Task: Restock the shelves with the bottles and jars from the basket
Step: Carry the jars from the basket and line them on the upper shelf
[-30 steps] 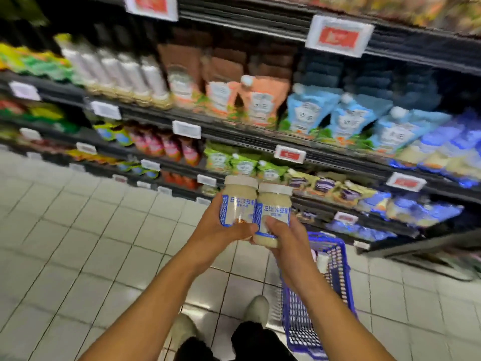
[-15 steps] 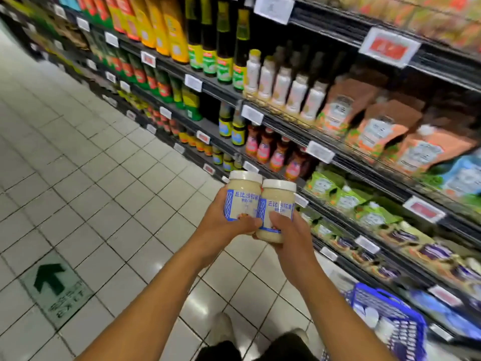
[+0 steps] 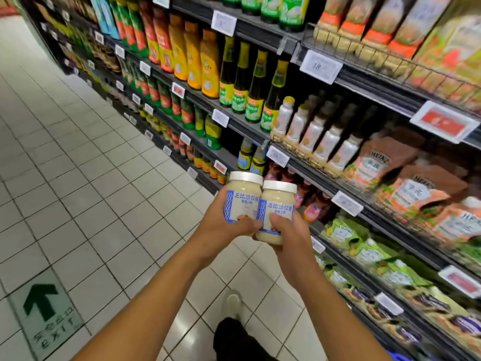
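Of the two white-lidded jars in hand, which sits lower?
The cream-filled, blue-labelled jar in the right hand; its white lid sits below that of the jar in the left hand.

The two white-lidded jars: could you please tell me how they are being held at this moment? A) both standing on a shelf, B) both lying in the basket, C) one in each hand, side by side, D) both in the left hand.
C: the left hand grips the left jar and the right hand grips the right jar, side by side.
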Tool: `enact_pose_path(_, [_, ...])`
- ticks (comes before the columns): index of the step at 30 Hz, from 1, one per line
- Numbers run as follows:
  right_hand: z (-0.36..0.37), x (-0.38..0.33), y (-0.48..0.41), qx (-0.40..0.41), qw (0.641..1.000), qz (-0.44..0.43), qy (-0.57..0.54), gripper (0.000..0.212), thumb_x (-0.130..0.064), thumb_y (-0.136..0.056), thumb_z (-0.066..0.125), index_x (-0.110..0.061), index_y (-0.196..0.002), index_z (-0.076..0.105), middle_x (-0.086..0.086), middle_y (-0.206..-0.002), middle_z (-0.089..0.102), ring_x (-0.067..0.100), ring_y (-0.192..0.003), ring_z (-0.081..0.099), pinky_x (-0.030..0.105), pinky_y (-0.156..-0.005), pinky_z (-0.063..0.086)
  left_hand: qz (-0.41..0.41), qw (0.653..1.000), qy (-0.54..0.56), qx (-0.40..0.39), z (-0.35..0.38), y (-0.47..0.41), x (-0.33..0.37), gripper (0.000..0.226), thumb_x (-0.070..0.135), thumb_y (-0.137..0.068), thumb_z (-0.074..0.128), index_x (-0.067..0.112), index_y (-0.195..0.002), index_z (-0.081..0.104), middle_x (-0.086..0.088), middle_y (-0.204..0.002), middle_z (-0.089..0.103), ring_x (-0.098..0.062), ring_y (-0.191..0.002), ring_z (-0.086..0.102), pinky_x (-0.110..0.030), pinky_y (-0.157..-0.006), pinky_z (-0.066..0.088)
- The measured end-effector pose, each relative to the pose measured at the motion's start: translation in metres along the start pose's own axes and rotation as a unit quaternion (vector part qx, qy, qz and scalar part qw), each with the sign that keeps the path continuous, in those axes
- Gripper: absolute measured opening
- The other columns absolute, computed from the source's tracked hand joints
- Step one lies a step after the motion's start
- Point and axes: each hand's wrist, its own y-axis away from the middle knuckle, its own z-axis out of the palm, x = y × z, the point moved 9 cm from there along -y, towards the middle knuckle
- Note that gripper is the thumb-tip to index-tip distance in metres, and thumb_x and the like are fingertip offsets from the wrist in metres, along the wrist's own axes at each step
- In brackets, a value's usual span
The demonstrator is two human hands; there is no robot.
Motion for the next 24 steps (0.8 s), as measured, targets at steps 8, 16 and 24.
enact_pose_path(8, [-0.002,-0.057,-0.070,-0.001,0.998,-0.058,0.003,0.051,-0.037,-0.074,0.069,-0.017,-0.120,0.064,0.012,-0.112,0.074,0.031,-0.100,0.071,0.043,-0.080,0.059,0.050,0.998,-0.008,-0.035,0.011,-0.080,0.052,0.067,0.018,-0.072,0.082,0.024,-0.131,0.051,-0.008,-0.117,0.070,-0.028,-0.104,0.069,-0.037,-0.075,0.059])
enact_pose_path(16, [-0.016,-0.126,-0.106,0.039,0.994,-0.098,0.009,0.051,-0.036,-0.076,0.066,-0.013,-0.122,0.060,0.030,-0.102,0.069,0.027,-0.070,0.062,0.018,-0.046,0.044,0.087,0.992,0.007,-0.086,0.049,-0.144,0.110,0.073,0.026,-0.064,0.081,0.018,-0.130,0.052,-0.011,-0.118,0.070,-0.029,-0.106,0.069,-0.037,-0.076,0.058])
enact_pose_path(24, [-0.042,-0.195,-0.109,0.146,0.964,-0.221,0.014,0.044,-0.040,-0.075,0.068,-0.026,-0.116,0.065,0.003,-0.107,0.076,0.022,-0.091,0.073,0.041,-0.072,0.056,0.128,0.975,-0.004,-0.183,0.102,-0.185,0.160,0.075,0.022,-0.065,0.081,0.016,-0.133,0.049,-0.014,-0.122,0.068,-0.033,-0.112,0.066,-0.041,-0.084,0.058])
